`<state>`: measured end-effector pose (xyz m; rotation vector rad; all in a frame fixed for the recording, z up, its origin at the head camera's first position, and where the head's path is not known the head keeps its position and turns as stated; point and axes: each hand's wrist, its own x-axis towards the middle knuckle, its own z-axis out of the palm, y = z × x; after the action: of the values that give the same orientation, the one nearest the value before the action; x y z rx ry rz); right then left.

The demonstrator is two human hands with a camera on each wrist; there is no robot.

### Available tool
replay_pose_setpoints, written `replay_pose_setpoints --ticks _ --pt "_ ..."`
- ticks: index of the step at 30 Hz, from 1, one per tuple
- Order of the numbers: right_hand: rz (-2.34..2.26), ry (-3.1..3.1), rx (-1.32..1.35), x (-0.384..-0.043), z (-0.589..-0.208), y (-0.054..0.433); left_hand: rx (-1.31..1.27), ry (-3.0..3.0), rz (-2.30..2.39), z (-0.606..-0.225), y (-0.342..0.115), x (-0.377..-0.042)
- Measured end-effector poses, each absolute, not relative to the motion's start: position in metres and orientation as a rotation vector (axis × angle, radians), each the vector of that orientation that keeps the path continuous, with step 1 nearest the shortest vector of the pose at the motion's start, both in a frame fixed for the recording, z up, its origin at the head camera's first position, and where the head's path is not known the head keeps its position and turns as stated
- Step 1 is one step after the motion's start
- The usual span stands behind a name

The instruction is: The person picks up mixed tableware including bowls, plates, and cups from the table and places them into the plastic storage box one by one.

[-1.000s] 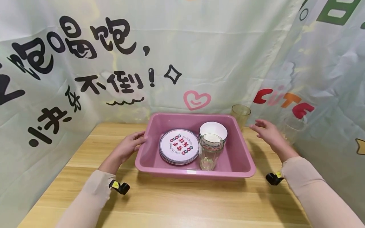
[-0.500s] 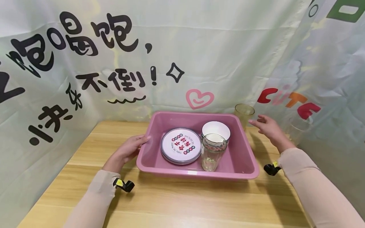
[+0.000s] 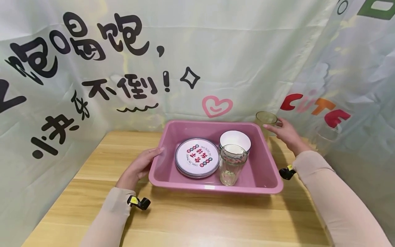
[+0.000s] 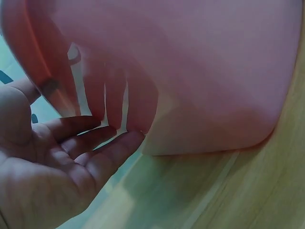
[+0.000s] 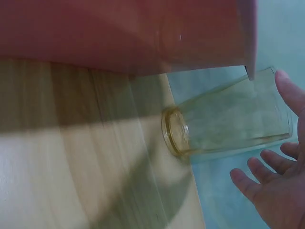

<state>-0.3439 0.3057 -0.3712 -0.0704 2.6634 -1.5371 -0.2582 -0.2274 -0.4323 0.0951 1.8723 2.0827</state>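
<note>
A pink plastic tub stands on the table. My left hand holds its left rim; in the left wrist view the thumb goes over the rim and the fingers touch the outer wall. Behind the tub's right back corner stands a yellowish drinking glass. Beside it is my right hand, thumb on one side and fingers spread on the other. The right wrist view shows a gap between the fingers and the glass. Inside the tub are stacked white plates, a white bowl and a clear glass.
Another clear glass stands to the right, partly behind my right forearm. Printed fabric hangs close around the back and sides of the wooden table.
My right hand has moved left and forward to the yellowish glass. The left hand stays at the tub's rim, its thumb now over it. The view has shifted slightly.
</note>
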Motion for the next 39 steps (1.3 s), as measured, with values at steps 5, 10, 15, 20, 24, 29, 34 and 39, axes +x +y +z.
replay_pose_setpoints --ticks 5,10,15,20,24,29,34,39 --pt "-1.584 2.631 -0.066 -0.353 -0.376 0.297 0.072 1.851 2.100 -0.435 -0.229 -0.251" --pt "-1.615 2.634 -0.059 -0.358 -0.380 0.293 0.067 1.838 2.108 -0.438 -0.231 -0.247" --pt "-1.580 2.689 -0.043 -0.358 -0.381 0.293 0.070 1.830 2.116 -0.439 -0.231 -0.246" --pt "-1.544 2.712 -0.029 -0.356 -0.380 0.294 0.061 1.833 2.122 -0.437 -0.230 -0.247" --pt "-1.483 2.744 0.010 -0.351 -0.378 0.297 0.076 1.816 2.122 -0.436 -0.228 -0.248" --pt "-1.446 2.781 0.019 -0.346 -0.373 0.302 0.088 1.840 2.113 -0.434 -0.226 -0.251" --pt "-1.407 2.810 -0.002 -0.343 -0.365 0.307 0.087 1.849 2.117 -0.432 -0.225 -0.253" --pt "-1.377 2.824 -0.034 -0.338 -0.358 0.311 0.089 1.837 2.124 -0.433 -0.226 -0.256"
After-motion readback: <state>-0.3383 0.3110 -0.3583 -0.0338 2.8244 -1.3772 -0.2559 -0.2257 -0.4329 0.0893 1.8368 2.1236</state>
